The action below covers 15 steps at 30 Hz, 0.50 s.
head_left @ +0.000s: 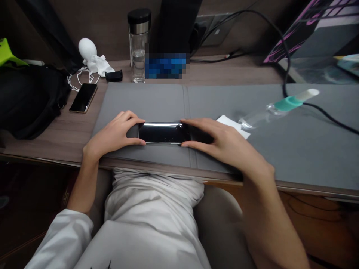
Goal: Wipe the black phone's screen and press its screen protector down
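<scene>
A black smartphone (162, 133) lies flat and sideways on a grey desk mat (146, 101), screen up and glossy. My left hand (114, 134) grips its left end between thumb and fingers. My right hand (224, 142) pinches its right end, fingers along the far edge and thumb on the near edge. A white cloth or paper (234, 125) peeks out just behind my right hand.
A small spray bottle with a teal collar (280, 105) lies on the mat at right, with a black cable (286, 74) running past it. A second phone (83, 98), white earphones (80, 79), a black bag (28, 101) and a water bottle (138, 46) sit at left and back.
</scene>
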Each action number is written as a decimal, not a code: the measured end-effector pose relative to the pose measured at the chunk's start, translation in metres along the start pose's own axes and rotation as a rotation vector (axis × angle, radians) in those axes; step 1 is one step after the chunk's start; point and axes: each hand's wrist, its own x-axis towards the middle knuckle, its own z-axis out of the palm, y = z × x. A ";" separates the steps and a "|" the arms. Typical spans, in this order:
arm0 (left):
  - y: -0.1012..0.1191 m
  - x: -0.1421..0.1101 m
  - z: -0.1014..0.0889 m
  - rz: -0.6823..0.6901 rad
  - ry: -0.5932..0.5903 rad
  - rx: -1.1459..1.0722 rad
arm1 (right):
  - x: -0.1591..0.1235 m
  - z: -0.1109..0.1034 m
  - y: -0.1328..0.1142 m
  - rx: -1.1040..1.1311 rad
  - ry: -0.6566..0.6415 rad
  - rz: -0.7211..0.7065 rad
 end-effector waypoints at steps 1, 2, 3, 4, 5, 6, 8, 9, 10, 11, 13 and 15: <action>0.000 0.000 0.000 -0.001 -0.002 -0.001 | 0.000 0.000 0.000 -0.008 -0.002 0.000; 0.000 0.000 0.000 -0.003 -0.004 -0.002 | 0.000 0.000 0.000 -0.016 -0.006 -0.001; 0.000 0.000 0.000 -0.004 -0.007 -0.003 | 0.000 0.000 0.000 -0.022 -0.010 -0.001; 0.000 0.000 -0.001 -0.004 -0.009 -0.004 | 0.000 0.000 0.000 -0.025 -0.012 -0.003; 0.000 0.000 -0.001 -0.003 -0.011 -0.004 | 0.000 0.000 0.000 -0.025 -0.013 -0.004; -0.001 0.000 -0.001 0.000 -0.012 -0.004 | 0.000 0.000 0.000 -0.024 -0.011 -0.006; -0.001 0.000 0.000 0.006 -0.012 -0.002 | 0.000 -0.001 -0.002 -0.019 -0.009 -0.011; -0.001 0.000 0.000 0.006 -0.012 -0.002 | 0.001 -0.001 -0.002 -0.016 -0.009 -0.014; -0.001 0.001 0.000 0.004 -0.011 -0.003 | 0.001 -0.001 -0.003 -0.013 -0.010 -0.017; -0.001 0.001 0.000 0.002 -0.011 -0.005 | 0.001 -0.001 -0.003 -0.012 -0.011 -0.020; -0.001 0.001 0.000 -0.006 -0.012 -0.009 | 0.001 -0.002 -0.004 -0.013 -0.009 -0.023; 0.000 0.001 0.000 -0.009 -0.012 -0.010 | 0.001 -0.002 -0.004 -0.015 -0.009 -0.023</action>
